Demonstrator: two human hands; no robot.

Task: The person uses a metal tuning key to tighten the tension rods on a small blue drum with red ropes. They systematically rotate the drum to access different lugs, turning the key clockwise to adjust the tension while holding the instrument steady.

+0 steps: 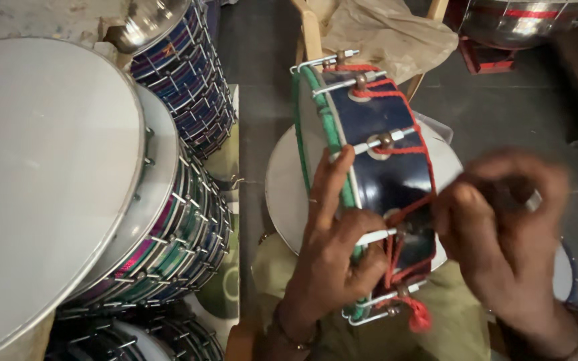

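Note:
A dark blue drum (382, 170) stands on its edge in my lap, with a green-wrapped rim, red cord lacing and several metal tension rods. My left hand (332, 251) grips the drum's near rim, fingers spread over the white drumhead and thumb on the shell. My right hand (503, 224), blurred by motion, pinches the red cord (396, 251) next to a metal rod at the shell's lower part. A red tassel (418, 314) hangs at the drum's bottom edge.
Large stacked drums (168, 227) with white heads and coloured shells fill the left. A white drumhead (282, 194) lies flat under the held drum. A wooden chair with brown cloth (382, 33) stands behind, and another shiny drum (523, 20) sits at top right.

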